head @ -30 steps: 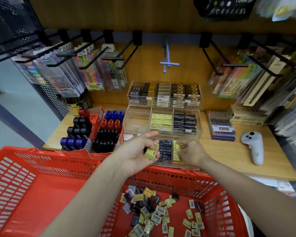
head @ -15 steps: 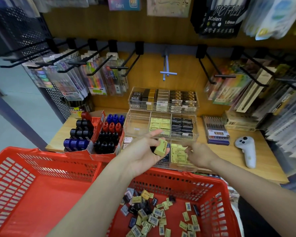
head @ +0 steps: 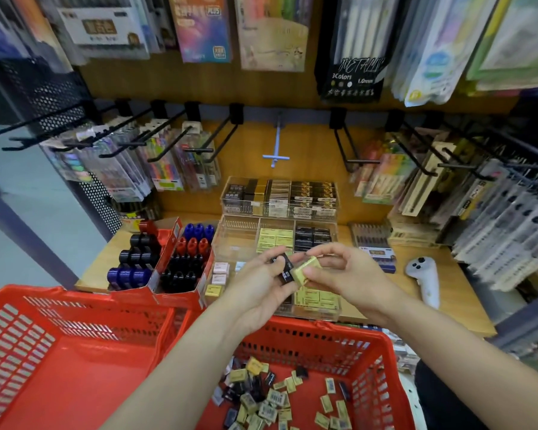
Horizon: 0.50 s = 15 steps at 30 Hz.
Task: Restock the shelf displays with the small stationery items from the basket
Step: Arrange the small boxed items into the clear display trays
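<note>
Hands meet above the clear acrylic tray point(head: 230, 240) on the wooden shelf point(head: 448, 302). Left hand point(head: 258, 290) grips a small black packet point(head: 284, 268) between thumb and curled fingers. Right hand point(head: 342, 274) pinches a yellow eraser point(head: 306, 270) at its fingertips, touching the black packet. Below, red basket point(head: 370, 361) holds loose yellow and black packets point(head: 261, 395). White controller point(head: 424, 279) lies right on the shelf.

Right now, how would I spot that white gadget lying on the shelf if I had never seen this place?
Find the wooden shelf under the hanging pen packs, behind the red basket. Go right, past the clear trays of erasers, to the bare wood. The white controller lies there alone, the only curved, buttoned handle among boxes and packets.
</note>
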Motion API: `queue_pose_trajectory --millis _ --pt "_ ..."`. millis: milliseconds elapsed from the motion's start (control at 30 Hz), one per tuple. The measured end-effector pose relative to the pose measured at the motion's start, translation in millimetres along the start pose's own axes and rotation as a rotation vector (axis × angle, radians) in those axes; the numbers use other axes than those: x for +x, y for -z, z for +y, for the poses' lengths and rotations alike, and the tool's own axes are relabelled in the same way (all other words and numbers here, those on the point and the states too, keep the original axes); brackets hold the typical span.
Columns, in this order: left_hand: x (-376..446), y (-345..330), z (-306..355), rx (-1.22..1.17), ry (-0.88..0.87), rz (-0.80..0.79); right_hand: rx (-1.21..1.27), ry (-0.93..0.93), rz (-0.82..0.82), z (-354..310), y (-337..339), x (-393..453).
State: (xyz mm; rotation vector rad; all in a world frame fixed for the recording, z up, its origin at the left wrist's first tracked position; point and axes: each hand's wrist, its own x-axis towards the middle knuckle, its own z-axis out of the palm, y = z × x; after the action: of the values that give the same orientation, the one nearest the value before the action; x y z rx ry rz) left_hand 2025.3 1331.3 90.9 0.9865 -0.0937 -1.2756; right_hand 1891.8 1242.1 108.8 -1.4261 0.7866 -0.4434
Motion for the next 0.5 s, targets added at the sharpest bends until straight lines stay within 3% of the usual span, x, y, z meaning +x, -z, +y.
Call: queue_pose_trajectory --millis 167,300,500 --pt "12 9 6 0.159 -0.043 0.115 0.352 -0.255 0.123 4 23 18" --pt "23 16 7 0.06 -0.053 0.141 0.512 -0.364 0.224 16 34 32" --pt "51 37 17 0.168 -0.172 0.319 -0.091 -0.232 0.242 24 25 60"
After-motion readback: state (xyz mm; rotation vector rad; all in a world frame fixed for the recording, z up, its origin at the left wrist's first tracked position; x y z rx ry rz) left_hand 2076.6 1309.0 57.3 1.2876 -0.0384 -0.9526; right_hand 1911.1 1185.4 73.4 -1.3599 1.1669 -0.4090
